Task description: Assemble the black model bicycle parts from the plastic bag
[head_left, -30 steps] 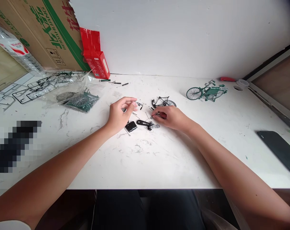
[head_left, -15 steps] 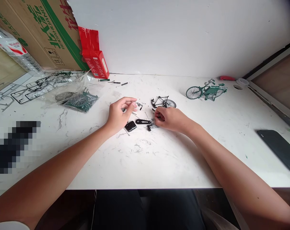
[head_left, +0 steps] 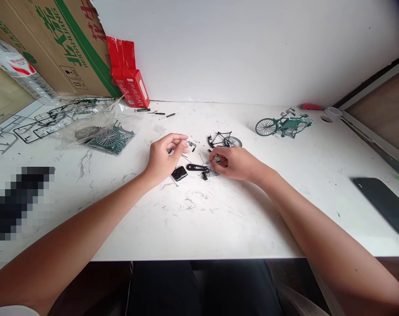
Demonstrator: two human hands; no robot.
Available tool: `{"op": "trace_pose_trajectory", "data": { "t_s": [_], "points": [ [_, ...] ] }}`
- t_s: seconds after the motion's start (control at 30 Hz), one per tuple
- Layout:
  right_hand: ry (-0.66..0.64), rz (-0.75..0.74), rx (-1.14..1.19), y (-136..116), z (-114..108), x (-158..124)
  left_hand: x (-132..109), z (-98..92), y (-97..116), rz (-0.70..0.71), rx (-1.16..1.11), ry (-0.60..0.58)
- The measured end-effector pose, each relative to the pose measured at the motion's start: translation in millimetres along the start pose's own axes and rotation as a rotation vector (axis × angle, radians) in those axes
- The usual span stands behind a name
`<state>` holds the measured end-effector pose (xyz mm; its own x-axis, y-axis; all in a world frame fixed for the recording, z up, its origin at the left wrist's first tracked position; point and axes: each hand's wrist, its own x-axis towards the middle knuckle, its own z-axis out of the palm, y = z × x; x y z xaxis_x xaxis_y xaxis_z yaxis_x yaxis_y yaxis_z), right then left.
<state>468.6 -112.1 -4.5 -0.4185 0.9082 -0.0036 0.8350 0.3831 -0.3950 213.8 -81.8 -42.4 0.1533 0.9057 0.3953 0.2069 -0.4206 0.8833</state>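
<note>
Between the thumb and fingers of my left hand point(head_left: 164, 156) is a small silver handlebar point(head_left: 192, 144) with a black grip, held above the white table. My right hand point(head_left: 230, 162) hovers low among loose bicycle parts, its thumb and index fingertip slightly apart beside a tiny silver piece point(head_left: 207, 163). Below the fingers lie a black chain cover point(head_left: 196, 167) and a silver rack-like part point(head_left: 213, 174), partly covered by the hand. A black box-like part point(head_left: 179, 173) sits close to my left wrist. Just beyond my right hand stands a black model bicycle frame point(head_left: 224, 139) with one wheel attached.
A green model bicycle point(head_left: 283, 124) stands at the back right. On the left are bagged green parts point(head_left: 112, 139), black part frames point(head_left: 37, 127) and a plastic bottle point(head_left: 19, 66). A red packet point(head_left: 130, 79) leans by a cardboard box point(head_left: 70, 48). A dark phone point(head_left: 383, 206) lies right.
My right hand's index finger has stretched out and its fingertips have shifted slightly left over the small parts. My left hand keeps holding the handlebar in the same place.
</note>
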Motion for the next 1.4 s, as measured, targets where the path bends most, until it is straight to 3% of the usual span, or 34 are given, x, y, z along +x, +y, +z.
{"op": "trace_pose_trajectory", "data": {
  "t_s": [0.17,0.4,0.93,1.1,1.4],
  "points": [
    [0.091,-0.045,0.021,2.2,1.1,0.4,-0.3,-0.2,0.8,0.016,0.006,-0.001],
    [0.053,-0.107,0.003,5.7,6.6,2.9,-0.6,-0.1,2.2,0.023,0.021,-0.005],
    [-0.008,-0.03,-0.23,3.4,13.6,3.8,0.5,0.1,-2.8,0.036,0.074,0.003],
    [0.114,-0.037,-0.129,4.3,14.3,4.2,3.8,-0.9,-7.0,0.041,0.088,0.017],
    [0.215,-0.042,0.205,-10.5,15.0,1.5,1.5,9.4,-3.1,-0.17,-0.267,-0.035]
  ]
}}
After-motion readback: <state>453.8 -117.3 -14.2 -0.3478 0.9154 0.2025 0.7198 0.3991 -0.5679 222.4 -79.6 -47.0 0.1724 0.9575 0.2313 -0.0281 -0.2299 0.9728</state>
